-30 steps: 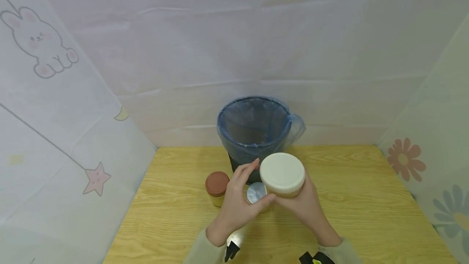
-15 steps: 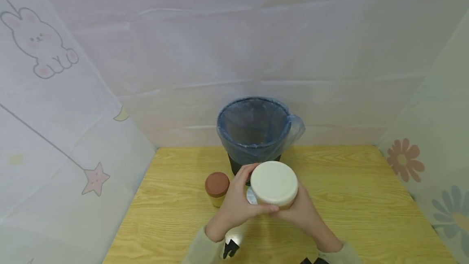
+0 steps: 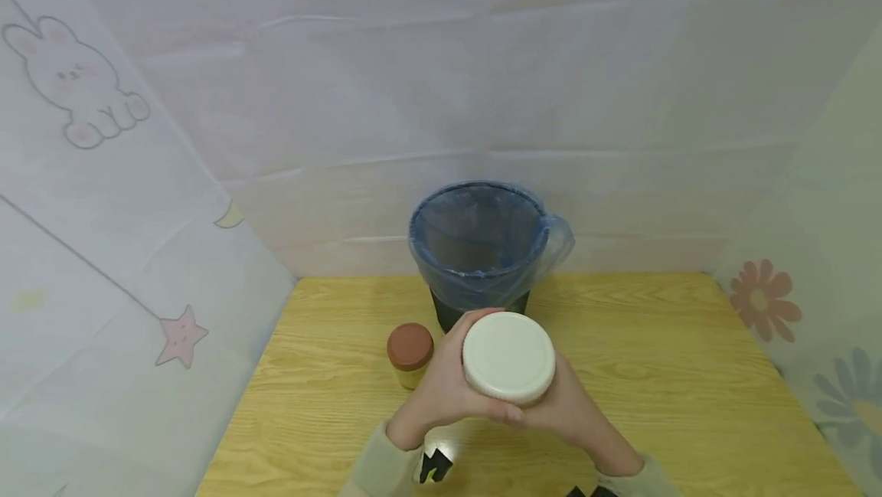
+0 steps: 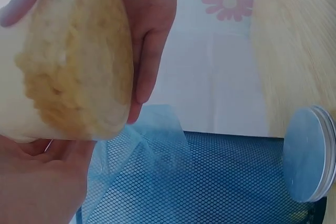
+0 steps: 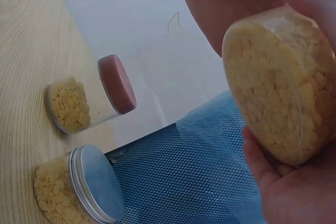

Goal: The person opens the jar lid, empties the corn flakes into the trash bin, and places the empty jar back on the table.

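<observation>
Both hands hold a wide clear jar with a cream-white lid (image 3: 508, 355), raised above the table in the head view. The left hand (image 3: 444, 386) grips its left side, thumb along the near edge. On its right side is the right hand (image 3: 568, 405), its fingers mostly hidden. Pale yellow flakes (image 5: 268, 87) show through the jar's base and wall in the right wrist view. Beyond the left hand stands a smaller jar with a brown-red lid (image 3: 410, 348). Another flake-filled jar, with a silver lid (image 5: 102, 182), is hidden by the hands in the head view.
Behind the hands, a black mesh bin (image 3: 448, 313) stands on the wood-grain table (image 3: 661, 374). A blue plastic bag (image 3: 441, 282) lines it, folded over the rim with a loose loop at the right. Printed sheets (image 3: 586, 99) enclose the table's back and sides.
The white-lidded jar has moved left and nearer the person, held in both hands. It now covers the silver-lidded jar in the head view. The brown-red-lidded jar and bin have stayed put.
</observation>
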Available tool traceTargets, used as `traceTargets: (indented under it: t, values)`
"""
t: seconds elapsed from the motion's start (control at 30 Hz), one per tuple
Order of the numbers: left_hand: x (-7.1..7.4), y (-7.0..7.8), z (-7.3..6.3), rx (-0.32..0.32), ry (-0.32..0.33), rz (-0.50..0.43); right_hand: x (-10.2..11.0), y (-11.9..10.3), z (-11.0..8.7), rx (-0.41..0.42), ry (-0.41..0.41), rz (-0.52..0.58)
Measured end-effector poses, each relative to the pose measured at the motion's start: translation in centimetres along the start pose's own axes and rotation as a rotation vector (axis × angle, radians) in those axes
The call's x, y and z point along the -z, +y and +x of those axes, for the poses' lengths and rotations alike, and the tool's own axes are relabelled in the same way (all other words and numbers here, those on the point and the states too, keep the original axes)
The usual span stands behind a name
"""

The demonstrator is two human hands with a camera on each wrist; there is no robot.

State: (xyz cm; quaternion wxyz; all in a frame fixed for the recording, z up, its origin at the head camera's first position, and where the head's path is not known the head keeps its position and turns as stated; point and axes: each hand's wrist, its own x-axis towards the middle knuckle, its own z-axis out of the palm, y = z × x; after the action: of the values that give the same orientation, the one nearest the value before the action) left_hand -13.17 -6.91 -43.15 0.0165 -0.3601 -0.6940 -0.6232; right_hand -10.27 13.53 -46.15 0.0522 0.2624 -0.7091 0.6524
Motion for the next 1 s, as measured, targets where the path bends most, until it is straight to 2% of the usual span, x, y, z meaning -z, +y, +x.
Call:
traceTargets:
  t: [0.13,0.23,0.37,0.47,0.63,0.87,1.0]
  values:
    - [-0.1,0.1,0.0,-0.01,0.003,0.04,0.4,0.1,0.2,-0.001,0.03,-0.056]
    - [-0.1,-0.1,-0.1,-0.039,0.003,0.076,0.7,0.2,0.2,-0.005,0.044,-0.071]
    - [0.0,-0.4,-0.4,-0.087,0.005,0.102,1.0,0.2,0.1,-0.033,0.106,-0.087]
    - [0.2,-0.4,-0.6,-0.079,0.016,0.107,1.6,0.4,0.2,-0.038,0.15,-0.089]
    - [0.3,-0.4,-1.0,-0.057,0.037,0.127,2.4,0.5,0.3,-0.04,0.168,-0.085]
    - [0.4,-0.8,-0.9,-0.03,0.061,0.088,2.0,0.4,0.2,-0.075,0.151,-0.134]
    - [0.5,-0.7,-0.8,-0.026,0.03,0.089,1.7,0.2,0.2,-0.062,0.13,-0.127]
